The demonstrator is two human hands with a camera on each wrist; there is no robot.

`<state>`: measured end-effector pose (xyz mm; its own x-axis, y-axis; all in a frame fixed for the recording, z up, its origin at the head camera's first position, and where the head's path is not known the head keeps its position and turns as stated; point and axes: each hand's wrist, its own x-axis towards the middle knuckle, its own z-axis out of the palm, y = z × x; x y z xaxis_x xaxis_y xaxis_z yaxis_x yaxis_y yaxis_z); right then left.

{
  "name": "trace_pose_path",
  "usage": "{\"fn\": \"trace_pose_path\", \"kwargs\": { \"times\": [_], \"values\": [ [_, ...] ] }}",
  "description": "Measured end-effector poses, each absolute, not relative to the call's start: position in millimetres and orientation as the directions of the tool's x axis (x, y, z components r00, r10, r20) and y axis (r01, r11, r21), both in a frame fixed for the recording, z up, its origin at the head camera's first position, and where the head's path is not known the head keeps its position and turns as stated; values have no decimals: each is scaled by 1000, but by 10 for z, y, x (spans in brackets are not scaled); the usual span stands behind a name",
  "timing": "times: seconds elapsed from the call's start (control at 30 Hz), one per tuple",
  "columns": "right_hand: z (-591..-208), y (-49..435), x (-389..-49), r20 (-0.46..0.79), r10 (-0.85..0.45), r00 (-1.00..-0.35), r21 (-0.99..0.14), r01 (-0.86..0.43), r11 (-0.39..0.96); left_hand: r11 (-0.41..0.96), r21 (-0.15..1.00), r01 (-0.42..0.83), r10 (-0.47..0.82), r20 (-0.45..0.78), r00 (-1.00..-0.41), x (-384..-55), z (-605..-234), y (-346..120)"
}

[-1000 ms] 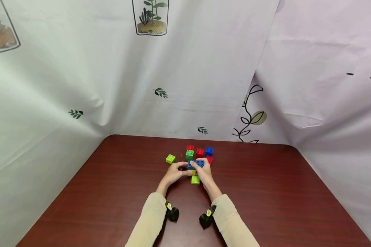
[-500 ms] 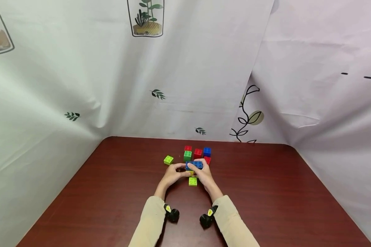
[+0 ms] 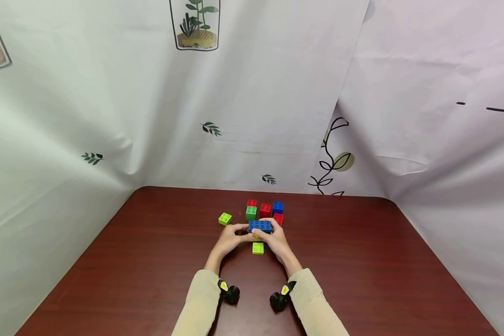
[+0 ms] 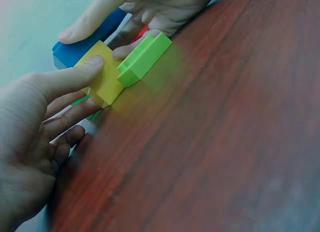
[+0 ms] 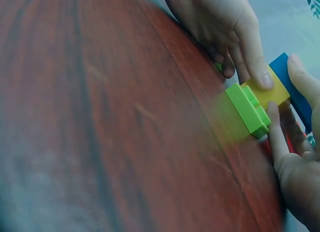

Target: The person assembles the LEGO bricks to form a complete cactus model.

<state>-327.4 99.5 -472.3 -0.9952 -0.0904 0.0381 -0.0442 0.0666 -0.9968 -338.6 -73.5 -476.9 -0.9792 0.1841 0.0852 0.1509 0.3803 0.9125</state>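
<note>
- The near lime brick [image 3: 258, 248] sits on the table [image 3: 361, 266]; a low finger could bump it away.
- The left hand [image 3: 228, 240] pinches the yellow brick [image 4: 107, 81]; if that slips, the yellow could tip.
- The right hand [image 3: 278, 240] pinches the long blue brick [image 3: 259, 225] on top; pushed crooked, it might not click on.
- Behind, the green brick [image 3: 251, 213] could get knocked by fingers.

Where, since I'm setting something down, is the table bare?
The table is bare left of the left sleeve and right of the right sleeve, out to its edges. Around left hand and right hand it's crowded: bricks between and beyond.
</note>
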Motion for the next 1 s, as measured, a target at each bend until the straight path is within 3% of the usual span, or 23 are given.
{"fn": "trace_pose_path", "kwargs": {
  "times": [1.0],
  "values": [
    [-4781, 1020, -3267, 74, -87, -993, -979, -89, 182, 401, 898, 181, 162, 125, -979, -3382, -4800, -751]
  ]
}}
